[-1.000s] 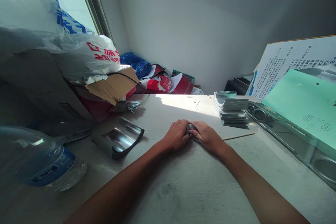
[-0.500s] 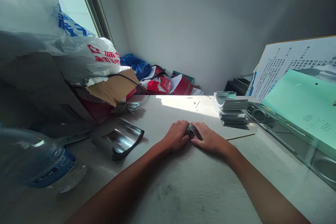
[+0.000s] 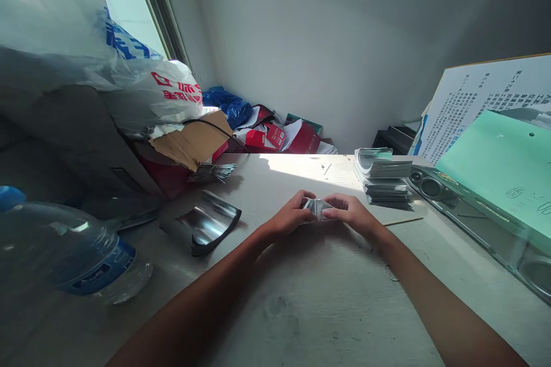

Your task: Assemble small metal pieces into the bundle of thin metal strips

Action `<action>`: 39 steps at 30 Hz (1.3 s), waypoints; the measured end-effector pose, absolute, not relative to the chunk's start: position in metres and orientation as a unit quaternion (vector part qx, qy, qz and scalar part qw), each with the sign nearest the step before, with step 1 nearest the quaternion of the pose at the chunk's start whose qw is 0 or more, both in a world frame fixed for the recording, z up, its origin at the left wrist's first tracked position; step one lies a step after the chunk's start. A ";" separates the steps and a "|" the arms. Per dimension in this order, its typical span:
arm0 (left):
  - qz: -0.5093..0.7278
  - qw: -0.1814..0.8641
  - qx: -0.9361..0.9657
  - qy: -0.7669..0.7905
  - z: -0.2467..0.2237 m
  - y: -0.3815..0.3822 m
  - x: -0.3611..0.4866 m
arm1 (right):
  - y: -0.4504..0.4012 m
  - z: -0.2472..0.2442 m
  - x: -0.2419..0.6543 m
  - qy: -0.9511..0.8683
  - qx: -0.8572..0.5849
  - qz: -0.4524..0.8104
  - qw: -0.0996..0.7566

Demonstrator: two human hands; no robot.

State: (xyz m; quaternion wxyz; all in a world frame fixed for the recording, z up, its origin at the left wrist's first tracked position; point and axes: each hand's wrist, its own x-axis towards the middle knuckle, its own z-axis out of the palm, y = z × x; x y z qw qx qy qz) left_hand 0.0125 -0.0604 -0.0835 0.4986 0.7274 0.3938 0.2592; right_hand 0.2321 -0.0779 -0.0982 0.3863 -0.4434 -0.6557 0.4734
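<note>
Both ends of silvery bundle (image 3: 317, 207) gripped by part-curled left hand (image 3: 293, 216) and right hand (image 3: 352, 213); pressure best kept even.

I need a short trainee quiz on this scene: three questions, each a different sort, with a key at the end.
1. True or false: the thin stick lies on the tabletop to the right of the right hand.
2. Multiple choice: what colour is the label on the plastic bottle?
A) Red
B) Blue
C) Green
3. Fill in the blank: the silvery bundle is held between the left hand and the ____.

Key: 1. True. 2. B. 3. Right hand.
</note>
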 end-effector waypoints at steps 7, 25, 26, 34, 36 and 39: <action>0.243 0.675 0.586 0.376 -0.075 -0.071 0.016 | -0.078 -0.097 0.226 -0.585 -0.468 0.491 0.444; 0.275 0.813 0.424 0.289 -0.079 -0.073 0.021 | -0.085 -0.102 0.219 -0.705 -0.450 0.297 0.461; 0.274 0.815 0.423 0.286 -0.078 -0.073 0.021 | -0.084 -0.102 0.220 -0.707 -0.448 0.294 0.461; 0.271 0.827 0.412 0.268 -0.079 -0.072 0.020 | -0.080 -0.102 0.226 -0.678 -0.433 0.341 0.487; 0.270 0.832 0.404 0.267 -0.082 -0.071 0.020 | -0.079 -0.103 0.227 -0.676 -0.442 0.324 0.494; 0.269 0.839 0.389 0.268 -0.087 -0.069 0.020 | -0.080 -0.103 0.227 -0.687 -0.455 0.303 0.479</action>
